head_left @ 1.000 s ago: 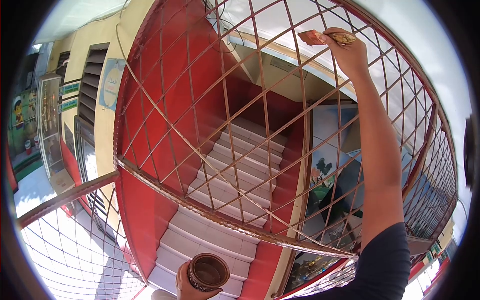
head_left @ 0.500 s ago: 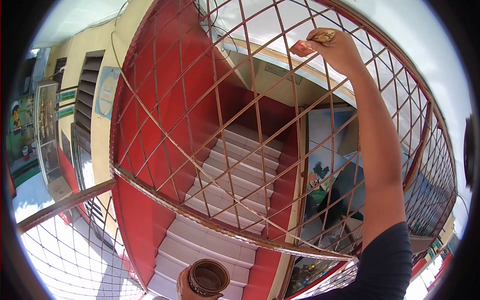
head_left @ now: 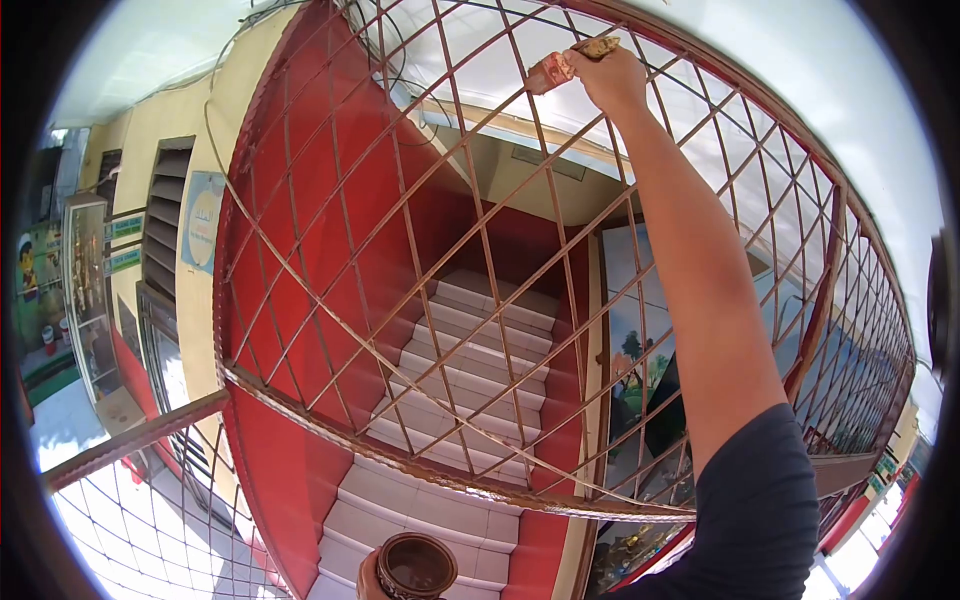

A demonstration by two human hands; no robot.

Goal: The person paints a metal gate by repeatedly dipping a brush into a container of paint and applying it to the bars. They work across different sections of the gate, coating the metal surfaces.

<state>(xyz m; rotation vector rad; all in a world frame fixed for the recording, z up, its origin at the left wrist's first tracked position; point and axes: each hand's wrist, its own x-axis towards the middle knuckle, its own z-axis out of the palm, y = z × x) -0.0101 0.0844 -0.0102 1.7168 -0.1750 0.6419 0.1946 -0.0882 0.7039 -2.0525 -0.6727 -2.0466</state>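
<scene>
Right hand up at the grille with a brush, left hand under a pot.

My right hand is closed round the handle of the brush, whose bristles touch a top bar of the grille. I judge the brush light, stiff in the handle and soft at the tip, and a pinch low on the handle should steer it best. My left hand, mostly cut off at the bottom edge, wraps the pot. The pot looks heavier and is open-topped, so I'd keep it level.
</scene>
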